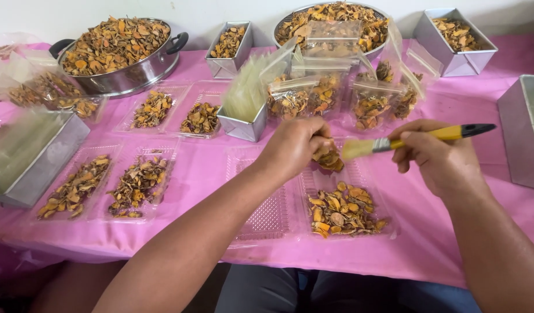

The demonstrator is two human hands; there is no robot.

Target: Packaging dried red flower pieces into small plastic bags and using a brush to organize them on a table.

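Left hand holding dried slices above the clear tray, right hand bringing a brush in from the right.

Pink table carrying the clear tray, part filled with orange-brown slices. Left hand hovering just above the tray's far edge, fingers pinching a clump of dried slices. Right hand sitting right of the tray, fingers pressed around the brush; its long axis running left-right, bristles pointing at the clump, just beside it, handle tip pointing away from the tray.
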